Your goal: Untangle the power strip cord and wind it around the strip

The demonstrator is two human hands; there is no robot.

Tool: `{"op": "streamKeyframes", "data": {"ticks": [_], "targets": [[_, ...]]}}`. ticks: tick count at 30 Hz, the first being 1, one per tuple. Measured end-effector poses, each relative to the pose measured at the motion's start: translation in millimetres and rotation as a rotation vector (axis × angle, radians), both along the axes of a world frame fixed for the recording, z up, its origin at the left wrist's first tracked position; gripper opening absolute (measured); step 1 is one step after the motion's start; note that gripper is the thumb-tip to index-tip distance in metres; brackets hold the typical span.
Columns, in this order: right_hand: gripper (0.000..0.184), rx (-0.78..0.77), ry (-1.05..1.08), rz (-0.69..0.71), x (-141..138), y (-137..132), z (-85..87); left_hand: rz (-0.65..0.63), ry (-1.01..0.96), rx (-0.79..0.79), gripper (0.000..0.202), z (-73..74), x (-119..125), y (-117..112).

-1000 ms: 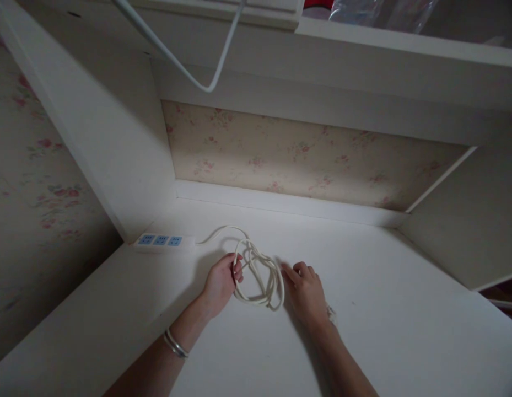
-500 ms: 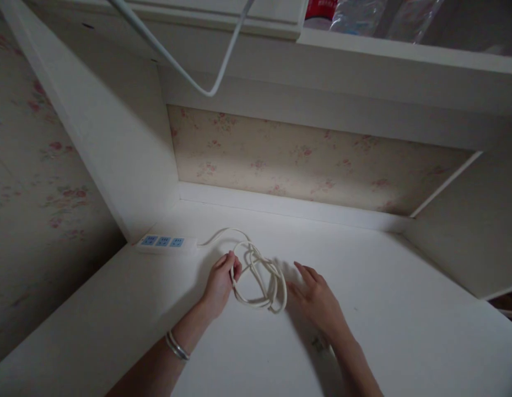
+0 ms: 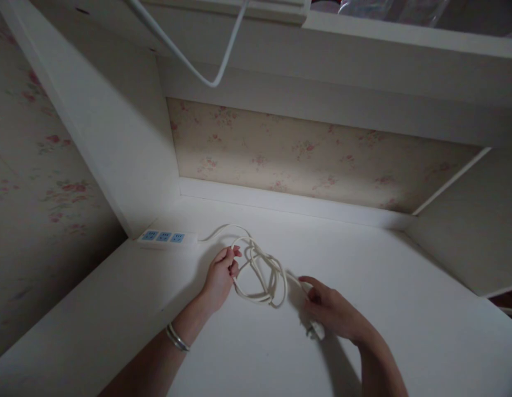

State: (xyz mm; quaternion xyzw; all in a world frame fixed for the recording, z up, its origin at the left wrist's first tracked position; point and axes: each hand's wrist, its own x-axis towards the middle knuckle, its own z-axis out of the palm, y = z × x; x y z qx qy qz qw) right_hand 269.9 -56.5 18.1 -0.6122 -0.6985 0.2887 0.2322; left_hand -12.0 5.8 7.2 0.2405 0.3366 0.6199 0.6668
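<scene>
A white power strip (image 3: 168, 239) with three blue sockets lies at the left of the white desk. Its cream cord (image 3: 262, 295) runs right into a loose coil in front of me. My left hand (image 3: 220, 275) pinches the left side of that coil. My right hand (image 3: 328, 309), to the right of the coil, has its fingers closed round the cord close to the plug (image 3: 316, 331). The plug hangs below my right fingers, its metal pins facing left. Part of the cord is hidden by that hand.
White side panels (image 3: 115, 127) flank the desk (image 3: 247, 358), and a low ledge runs along the back below floral wallpaper (image 3: 297, 149). Overhead, a bent white rod or cable (image 3: 216, 82) hangs down before a shelf (image 3: 383, 30) holding clear plastic items (image 3: 365, 7).
My right hand has gone from spread fingers beside the coil to gripping the cord near the plug, drawing that end out rightward. The plug shows more clearly. My left hand stays at the coil.
</scene>
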Motion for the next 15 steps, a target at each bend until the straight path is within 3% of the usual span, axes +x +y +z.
{"op": "streamKeyframes", "data": {"ticks": [6,10,15], "targets": [[0.045,0.13,0.419,-0.147,-18,17,5.3,-0.121,-0.079,-0.022,0.03,2.5,-4,-1],[0.041,0.122,0.468,-0.244,-40,21,-3.1,-0.173,-0.055,-0.021,0.036,5.7,-5,-2],[0.035,0.025,0.588,-0.172,-65,24,-7.8,-0.092,-0.033,0.025,0.03,10.9,-3,-2]]}}
